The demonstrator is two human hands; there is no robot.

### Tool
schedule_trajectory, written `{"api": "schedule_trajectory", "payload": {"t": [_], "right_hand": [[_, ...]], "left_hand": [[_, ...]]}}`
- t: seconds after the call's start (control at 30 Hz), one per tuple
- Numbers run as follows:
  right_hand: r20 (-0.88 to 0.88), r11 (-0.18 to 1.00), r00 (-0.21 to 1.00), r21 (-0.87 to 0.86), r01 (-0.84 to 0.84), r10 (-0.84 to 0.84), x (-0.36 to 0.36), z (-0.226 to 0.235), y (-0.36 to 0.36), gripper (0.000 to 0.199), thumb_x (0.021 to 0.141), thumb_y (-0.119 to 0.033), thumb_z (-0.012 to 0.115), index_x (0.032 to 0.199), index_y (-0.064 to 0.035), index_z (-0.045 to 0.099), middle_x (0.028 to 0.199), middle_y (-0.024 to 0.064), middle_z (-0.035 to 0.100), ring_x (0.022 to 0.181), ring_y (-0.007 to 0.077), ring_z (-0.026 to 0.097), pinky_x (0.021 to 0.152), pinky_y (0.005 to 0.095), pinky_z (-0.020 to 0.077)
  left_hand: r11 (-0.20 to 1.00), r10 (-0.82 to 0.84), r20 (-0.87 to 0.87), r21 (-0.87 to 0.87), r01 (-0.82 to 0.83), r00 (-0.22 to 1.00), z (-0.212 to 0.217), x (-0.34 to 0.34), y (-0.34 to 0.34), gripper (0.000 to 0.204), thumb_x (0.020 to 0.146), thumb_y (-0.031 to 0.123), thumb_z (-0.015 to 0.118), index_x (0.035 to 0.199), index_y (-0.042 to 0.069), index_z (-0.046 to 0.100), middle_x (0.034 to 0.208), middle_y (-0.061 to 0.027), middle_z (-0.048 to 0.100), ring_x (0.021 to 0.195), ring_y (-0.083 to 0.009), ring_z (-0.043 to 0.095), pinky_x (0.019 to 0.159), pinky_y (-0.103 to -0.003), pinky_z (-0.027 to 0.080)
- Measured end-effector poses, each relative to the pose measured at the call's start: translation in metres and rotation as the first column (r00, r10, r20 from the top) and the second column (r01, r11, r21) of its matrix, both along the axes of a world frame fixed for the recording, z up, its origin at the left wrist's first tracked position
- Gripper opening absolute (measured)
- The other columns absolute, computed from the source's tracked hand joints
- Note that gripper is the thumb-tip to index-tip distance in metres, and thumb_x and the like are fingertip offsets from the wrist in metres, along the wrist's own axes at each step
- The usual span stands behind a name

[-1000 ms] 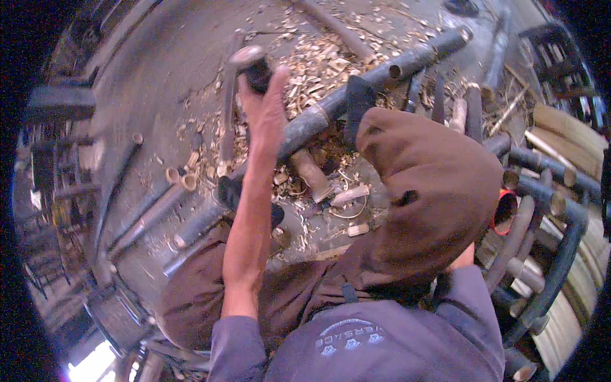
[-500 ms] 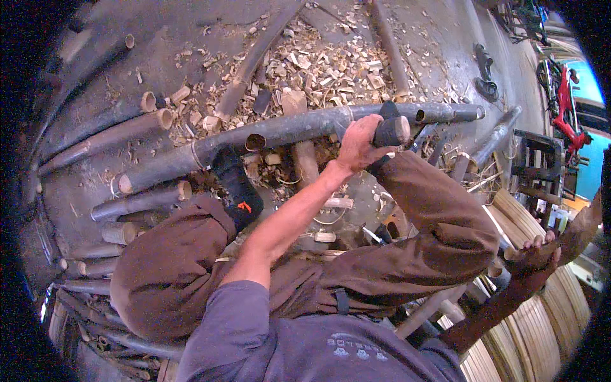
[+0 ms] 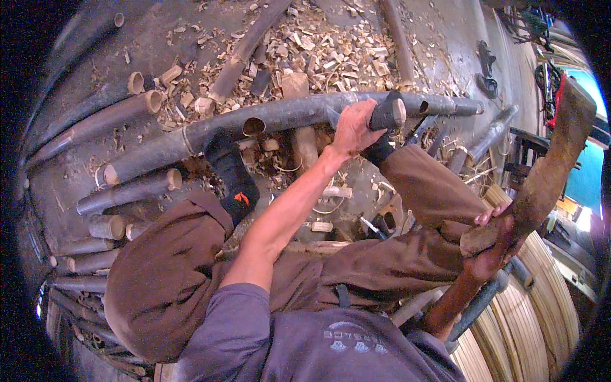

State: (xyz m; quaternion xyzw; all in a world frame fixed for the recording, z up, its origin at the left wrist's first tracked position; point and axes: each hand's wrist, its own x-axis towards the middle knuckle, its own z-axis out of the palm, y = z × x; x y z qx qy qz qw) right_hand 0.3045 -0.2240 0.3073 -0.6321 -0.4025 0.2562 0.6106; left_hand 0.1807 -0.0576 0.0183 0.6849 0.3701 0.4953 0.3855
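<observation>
Across the floor in front of me lies a long dark bamboo pole point(image 3: 286, 116) with square-edged and oval holes cut in its wall. Over its right part my left hand point(image 3: 354, 132) is closed round a black-wrapped handle point(image 3: 386, 115) with a pale wooden end. A bit of grey blade shows left of the fingers; the rest is hidden. My right hand point(image 3: 493, 232), at the right above my knee, grips the narrow end of a thick, curved wooden club point(image 3: 554, 162), its heavy end raised to the upper right. My black-socked feet are at the pole.
Wood chips point(image 3: 318, 54) cover the floor beyond the pole. Cut bamboo lengths point(image 3: 95, 127) lie at the left. A pair of sandals point(image 3: 487, 70) is at the far right, and bundled pale slats point(image 3: 528, 312) are beside me at the lower right.
My right hand has come leftward and nearer my knee, swinging the club fully into view. My left hand, with the handle, has shifted slightly left and farther away.
</observation>
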Motion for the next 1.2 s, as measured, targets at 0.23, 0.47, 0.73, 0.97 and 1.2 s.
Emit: {"api": "schedule_trajectory", "payload": {"t": [0.23, 0.47, 0.73, 0.97, 1.2], "right_hand": [[-0.169, 0.996, 0.983, -0.054, 0.071, -0.079, -0.006, -0.003, 0.0, 0.036, 0.089, -0.018, 0.065, 0.114, 0.0002, 0.046, 0.09, 0.0106, 0.054, 0.072, 0.0197, 0.054, 0.064, 0.0323, 0.0479], [0.072, 0.989, 0.989, -0.07, 0.133, -0.128, -0.005, 0.001, 0.007, 0.038, 0.091, -0.022, 0.061, 0.117, -0.001, 0.046, 0.092, 0.0103, 0.056, 0.074, 0.0193, 0.056, 0.064, 0.0324, 0.0484], [0.807, 0.938, 0.478, 0.297, 0.18, -0.347, 0.016, 0.065, 0.102, 0.04, 0.088, -0.033, 0.061, 0.11, -0.0013, 0.05, 0.096, 0.0132, 0.059, 0.087, 0.0231, 0.059, 0.078, 0.0322, 0.0481], [0.84, 0.918, 0.466, -0.376, 0.128, 0.279, -0.037, -0.063, 0.131, 0.052, 0.082, -0.02, 0.069, 0.126, -0.0005, 0.049, 0.106, 0.0206, 0.062, 0.098, 0.0337, 0.059, 0.089, 0.0413, 0.0462], [0.921, 0.963, -0.33, 0.251, 0.102, -0.205, 0.099, 0.117, 0.16, 0.02, 0.076, -0.014, 0.072, 0.091, -0.0047, 0.061, 0.076, 0.005, 0.065, 0.066, 0.0162, 0.06, 0.063, 0.029, 0.0491]], "left_hand": [[0.999, 0.03, -0.013, -0.024, -0.03, 0.999, 0.011, 0.001, 0.002, 0.054, 0.059, 0.016, 0.082, 0.103, 0.007, 0.051, 0.089, -0.0129, 0.061, 0.087, -0.0346, 0.06, 0.072, -0.042, 0.044], [0.974, 0.11, 0.195, -0.216, -0.067, 0.975, 0.034, -0.006, 0.017, 0.038, 0.065, 0.01, 0.078, 0.095, 0.005, 0.054, 0.078, -0.0192, 0.062, 0.076, -0.0392, 0.062, 0.065, -0.042, 0.05], [0.924, 0.216, 0.202, -0.36, -0.133, 0.955, 0.039, -0.009, 0.026, 0.04, 0.067, 0.012, 0.076, 0.099, 0.004, 0.055, 0.082, -0.0217, 0.062, 0.081, -0.0428, 0.061, 0.068, -0.045, 0.049], [0.931, 0.203, 0.178, -0.339, -0.134, 0.963, 0.033, -0.014, 0.017, 0.04, 0.068, 0.011, 0.076, 0.1, 0.003, 0.052, 0.085, -0.0214, 0.062, 0.085, -0.0431, 0.061, 0.072, -0.045, 0.048], [0.932, 0.295, 0.273, -0.295, -0.212, 0.916, 0.045, -0.006, 0.026, 0.049, 0.069, 0.012, 0.076, 0.112, 0.003, 0.054, 0.102, -0.0174, 0.064, 0.097, -0.0326, 0.063, 0.085, -0.04, 0.049]]}}
